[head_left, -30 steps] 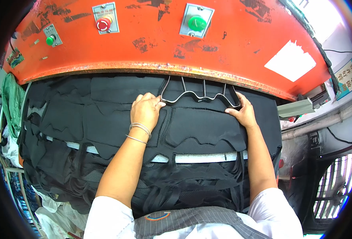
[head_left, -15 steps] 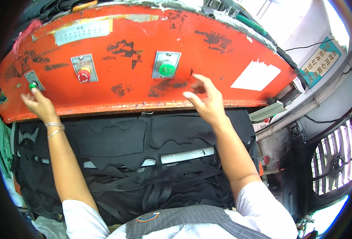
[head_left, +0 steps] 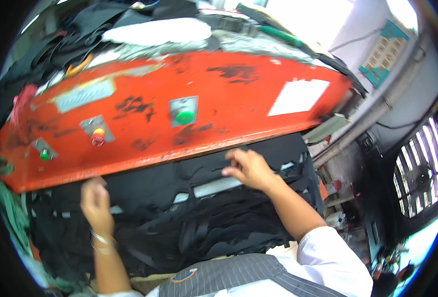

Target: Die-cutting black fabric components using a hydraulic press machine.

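Black fabric sheets [head_left: 229,220] with wavy cut-outs lie in a heap below the orange-red machine front [head_left: 219,104]. Over their left part hangs my left hand [head_left: 97,203], with bangles at the wrist; motion smears its fingers. My right hand [head_left: 251,169] is over the sheets at right of centre, its thumb and bent fingers apart and nothing between them. On the machine front sit a green button [head_left: 184,117], a red stop button [head_left: 98,137] and a smaller green button [head_left: 44,155]; neither hand touches them.
More black fabric [head_left: 60,54] and a white piece [head_left: 159,31] are piled on top of the machine. Green cloth [head_left: 11,213] hangs at the left. A large black fan [head_left: 419,173] stands at the right, near a pipe [head_left: 367,119] along the wall.
My left hand has left the small green button and dropped over the sheets. My right hand has come down from before the machine front. The view has shifted, showing more of the machine top.
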Motion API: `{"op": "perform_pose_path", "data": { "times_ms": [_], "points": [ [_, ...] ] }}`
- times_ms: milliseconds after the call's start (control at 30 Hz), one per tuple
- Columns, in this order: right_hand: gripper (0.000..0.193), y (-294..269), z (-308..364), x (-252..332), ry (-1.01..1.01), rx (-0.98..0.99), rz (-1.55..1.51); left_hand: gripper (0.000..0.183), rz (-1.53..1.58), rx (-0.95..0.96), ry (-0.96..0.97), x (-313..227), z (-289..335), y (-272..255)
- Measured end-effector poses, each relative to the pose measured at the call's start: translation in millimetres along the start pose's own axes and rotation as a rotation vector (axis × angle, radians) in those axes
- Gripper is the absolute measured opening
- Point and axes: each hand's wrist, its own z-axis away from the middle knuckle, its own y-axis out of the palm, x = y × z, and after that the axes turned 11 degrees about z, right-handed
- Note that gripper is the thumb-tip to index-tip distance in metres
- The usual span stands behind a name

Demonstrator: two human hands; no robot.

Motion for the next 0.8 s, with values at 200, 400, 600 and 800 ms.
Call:
{"op": "perform_pose_path", "data": {
  "times_ms": [200, 400, 600, 800],
  "points": [
    [0.041, 11.3, 98.9, -50.6, 0.122, 0.571, -0.048, 0.015, 0.186, 0.607, 0.036, -72.5, 117.0, 111.5],
    [0.044, 40.0, 158.6, -76.3, -0.044, 0.529, -0.121, 0.035, -0.478, 0.976, -0.127, -97.8, 157.7, 171.9],
    [0.047, 58.2, 158.8, -73.6, -0.16, 0.551, -0.12, 0.045, -0.648, 0.866, -0.196, -87.8, 184.6, 175.4],
    [0.049, 50.8, 182.5, -82.6, -0.265, 0.68, -0.087, 0.047, -0.615, 0.896, -0.33, -95.8, 206.1, 181.3]
  ]
}}
